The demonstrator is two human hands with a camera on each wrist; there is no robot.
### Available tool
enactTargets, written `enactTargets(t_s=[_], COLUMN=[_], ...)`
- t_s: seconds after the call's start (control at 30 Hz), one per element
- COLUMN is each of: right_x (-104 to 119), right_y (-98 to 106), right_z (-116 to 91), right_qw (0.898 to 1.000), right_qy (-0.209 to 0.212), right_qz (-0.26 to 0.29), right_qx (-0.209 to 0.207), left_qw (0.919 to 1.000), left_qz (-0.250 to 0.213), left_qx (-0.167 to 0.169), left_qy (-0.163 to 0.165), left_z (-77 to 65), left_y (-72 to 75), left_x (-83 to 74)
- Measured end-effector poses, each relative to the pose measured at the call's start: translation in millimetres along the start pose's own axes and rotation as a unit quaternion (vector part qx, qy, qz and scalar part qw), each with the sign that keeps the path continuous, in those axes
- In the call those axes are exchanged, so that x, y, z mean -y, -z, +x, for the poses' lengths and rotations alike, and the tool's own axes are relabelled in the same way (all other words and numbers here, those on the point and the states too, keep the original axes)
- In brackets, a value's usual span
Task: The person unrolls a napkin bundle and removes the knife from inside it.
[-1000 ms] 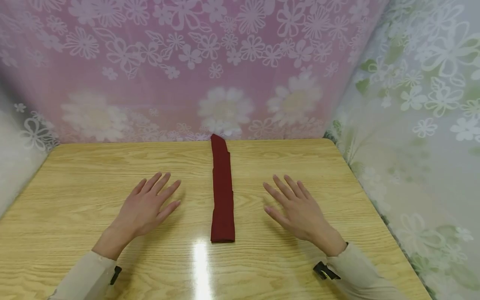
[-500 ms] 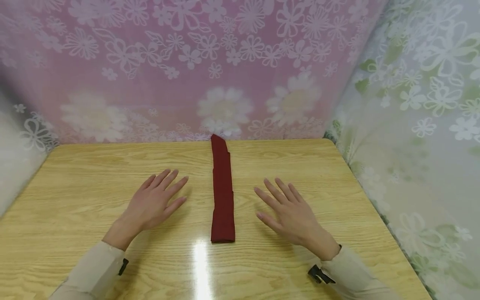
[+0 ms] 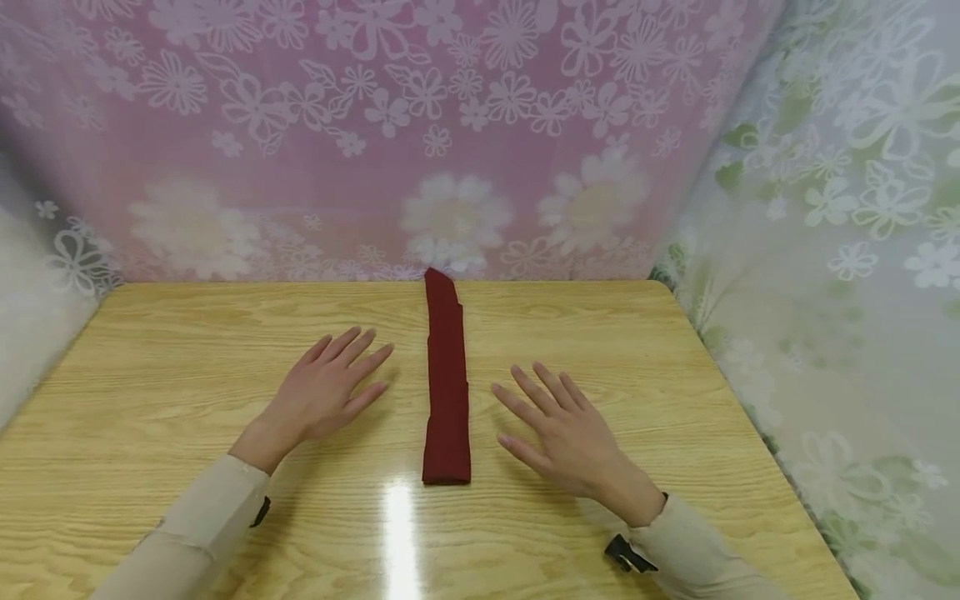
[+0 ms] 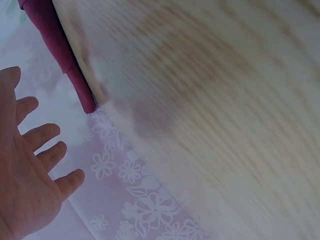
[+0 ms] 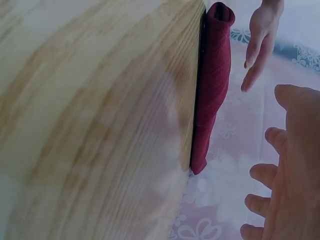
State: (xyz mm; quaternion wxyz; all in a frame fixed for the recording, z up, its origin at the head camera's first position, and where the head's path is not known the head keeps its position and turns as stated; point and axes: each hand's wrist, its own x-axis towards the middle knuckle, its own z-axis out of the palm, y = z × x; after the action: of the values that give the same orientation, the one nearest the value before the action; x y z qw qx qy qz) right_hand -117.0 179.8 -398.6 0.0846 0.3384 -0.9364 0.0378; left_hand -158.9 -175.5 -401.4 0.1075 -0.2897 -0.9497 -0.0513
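Observation:
A long dark-red strip of folded cloth [image 3: 447,383] lies lengthwise down the middle of the table, its narrower end at the far edge. In the right wrist view the cloth [image 5: 214,85] looks thick and layered, with a rolled end. To its left my left hand [image 3: 322,392] is held over the wood, fingers spread and palm down. My right hand [image 3: 573,442] hovers on the other side, slightly nearer to me, also with spread fingers. Neither hand touches the cloth; both fingertips point toward its sides.
The wood-grain table [image 3: 150,375] ends at a pink flowered curtain [image 3: 337,167] behind it. A pale flowered curtain [image 3: 840,292] hangs along the right side. A bright light reflection lies on the table in front of the cloth.
Both hands have moved inward toward the cloth, the left one also a little farther away from me and the right one a little nearer. The cloth has stayed in place.

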Motion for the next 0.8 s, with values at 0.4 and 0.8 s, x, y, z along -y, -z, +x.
enactTargets(t_s=[0.4, 0.8], right_x=[8, 17], right_y=[-3, -11], right_z=[6, 11], right_qw=[0.999, 0.999], right_qy=[0.013, 0.018], right_qz=[-0.016, -0.01], right_qx=[0.025, 0.037], left_qw=[0.9998, 0.9995], left_qz=[0.004, 0.006], left_qx=[0.018, 0.028], left_qy=[-0.007, -0.014], left_z=[13.5, 23.2], left_y=[-1.1, -8.1], left_x=[-5.5, -6.2])
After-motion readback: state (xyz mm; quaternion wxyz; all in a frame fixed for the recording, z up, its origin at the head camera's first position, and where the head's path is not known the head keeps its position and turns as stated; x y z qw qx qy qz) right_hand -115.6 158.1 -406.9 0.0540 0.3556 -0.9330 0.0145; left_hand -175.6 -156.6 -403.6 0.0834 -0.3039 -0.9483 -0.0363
